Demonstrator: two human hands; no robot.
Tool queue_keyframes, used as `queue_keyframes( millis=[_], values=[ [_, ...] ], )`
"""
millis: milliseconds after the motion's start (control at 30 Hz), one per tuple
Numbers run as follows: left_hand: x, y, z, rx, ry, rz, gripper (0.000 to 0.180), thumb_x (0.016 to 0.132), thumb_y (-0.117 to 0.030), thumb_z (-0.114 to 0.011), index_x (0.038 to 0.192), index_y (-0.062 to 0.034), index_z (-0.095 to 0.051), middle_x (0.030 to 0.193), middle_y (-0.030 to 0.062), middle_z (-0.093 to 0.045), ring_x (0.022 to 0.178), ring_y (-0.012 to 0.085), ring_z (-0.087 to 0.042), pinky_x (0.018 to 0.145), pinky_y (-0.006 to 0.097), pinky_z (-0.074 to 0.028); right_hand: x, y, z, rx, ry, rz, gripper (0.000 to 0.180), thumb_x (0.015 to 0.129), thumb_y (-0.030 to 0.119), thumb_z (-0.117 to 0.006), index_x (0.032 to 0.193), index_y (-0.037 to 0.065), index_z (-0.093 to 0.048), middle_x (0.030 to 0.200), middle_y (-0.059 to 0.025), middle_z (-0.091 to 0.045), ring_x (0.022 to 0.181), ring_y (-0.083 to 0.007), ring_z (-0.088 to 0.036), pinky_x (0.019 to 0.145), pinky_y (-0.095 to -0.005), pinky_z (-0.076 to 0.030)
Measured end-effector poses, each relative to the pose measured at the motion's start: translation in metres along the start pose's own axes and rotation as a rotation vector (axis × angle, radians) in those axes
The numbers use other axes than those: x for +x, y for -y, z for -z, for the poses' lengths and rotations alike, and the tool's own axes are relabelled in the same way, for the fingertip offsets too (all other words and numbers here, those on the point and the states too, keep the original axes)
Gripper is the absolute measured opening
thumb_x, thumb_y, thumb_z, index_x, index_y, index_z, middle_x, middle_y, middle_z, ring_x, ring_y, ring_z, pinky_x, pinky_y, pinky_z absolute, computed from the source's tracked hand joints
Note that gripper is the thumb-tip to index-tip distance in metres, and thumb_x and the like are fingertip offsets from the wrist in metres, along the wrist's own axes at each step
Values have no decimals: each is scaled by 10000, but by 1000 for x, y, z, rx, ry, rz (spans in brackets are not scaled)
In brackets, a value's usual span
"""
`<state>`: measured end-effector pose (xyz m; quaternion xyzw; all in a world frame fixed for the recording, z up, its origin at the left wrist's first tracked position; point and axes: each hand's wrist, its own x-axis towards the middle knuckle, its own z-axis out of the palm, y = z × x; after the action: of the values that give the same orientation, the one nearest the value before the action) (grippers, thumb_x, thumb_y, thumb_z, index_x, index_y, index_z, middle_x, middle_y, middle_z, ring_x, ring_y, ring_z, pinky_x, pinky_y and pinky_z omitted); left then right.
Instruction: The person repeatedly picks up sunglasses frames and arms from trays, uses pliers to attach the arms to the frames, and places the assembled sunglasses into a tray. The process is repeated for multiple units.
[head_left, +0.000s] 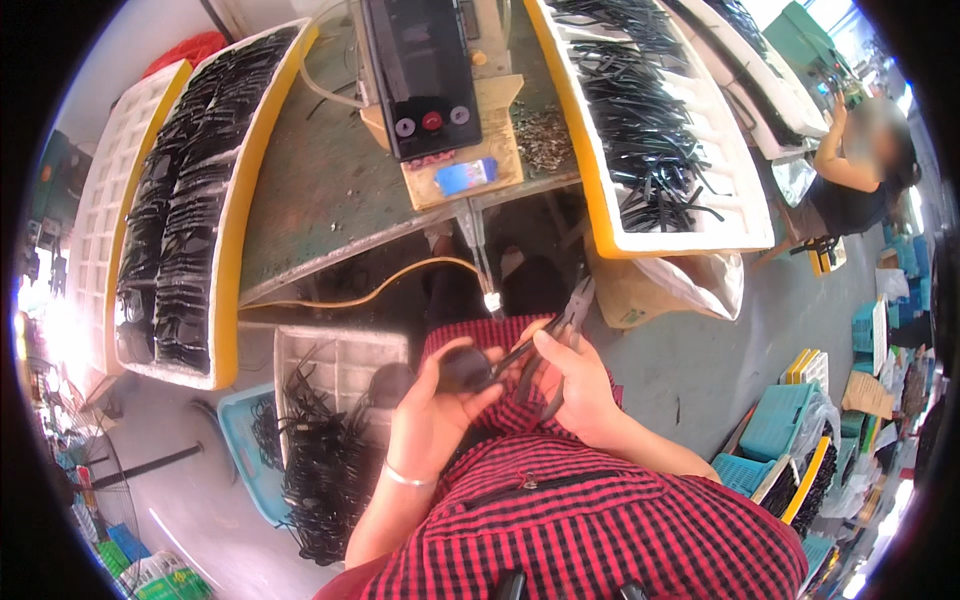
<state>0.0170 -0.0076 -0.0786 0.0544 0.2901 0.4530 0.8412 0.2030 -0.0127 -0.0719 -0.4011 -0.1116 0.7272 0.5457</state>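
Above the checked garment [600, 500], the left hand [430, 405] cradles dark sunglasses [464, 370], seemingly to steady them, while the right hand [582, 388] grips pliers [575, 304] with the tips turned away, probably freeing its fingertips to pinch the glasses. Left on the surface [330, 190], a yellow-sided foam tray [226, 260] holds black eyewear pieces [192, 220] in rows, likely against tangling. The right-hand tray [690, 243] carries heaped black strips [640, 120]; a white compartmented tray [372, 344] by a blue crate [240, 450] bears a loose black pile [322, 500].
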Motion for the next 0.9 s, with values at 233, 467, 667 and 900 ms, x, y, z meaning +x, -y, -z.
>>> queue_keyframes(
  millis=[233, 467, 667, 900],
  values=[
    [-8, -11, -53, 436, 101, -551, 562, 998, -450, -442, 1357, -19, -410, 1252, 234, -573, 1095, 317, -594, 851, 392, -530, 0, 54, -21, -23, 131, 263, 143, 977, 131, -544, 1069, 23, -559, 940, -104, -639, 850, -218, -653, 783, -348, -538],
    [-10, -40, -77, 447, 21, -757, 486, 1016, -384, -436, 1342, -23, -435, 1244, 211, -579, 1046, 299, -619, 797, 382, -553, 139, 217, -19, -186, -251, 447, 190, 978, 162, -519, 1039, -14, -557, 889, -150, -636, 772, -256, -650, 673, -351, -566],
    [-17, -37, -68, 383, 78, -608, 392, 997, -271, -443, 1283, -6, -475, 1169, 245, -606, 1002, 349, -639, 830, 438, -554, 185, 300, -29, -229, -340, 332, 521, 978, 246, -498, 1373, -63, -355, 1237, -249, -561, 1057, -351, -616, 866, -488, -525],
    [-37, -60, -72, 511, -124, -625, 314, 1020, -276, -349, 960, -30, -535, 810, 133, -599, 694, 215, -583, 647, 308, -498, 11, 154, -60, -1546, 328, 602, 408, 811, 69, -650, 1216, 72, -601, 971, -87, -639, 860, -271, -635, 772, -392, -522]
  ],
)
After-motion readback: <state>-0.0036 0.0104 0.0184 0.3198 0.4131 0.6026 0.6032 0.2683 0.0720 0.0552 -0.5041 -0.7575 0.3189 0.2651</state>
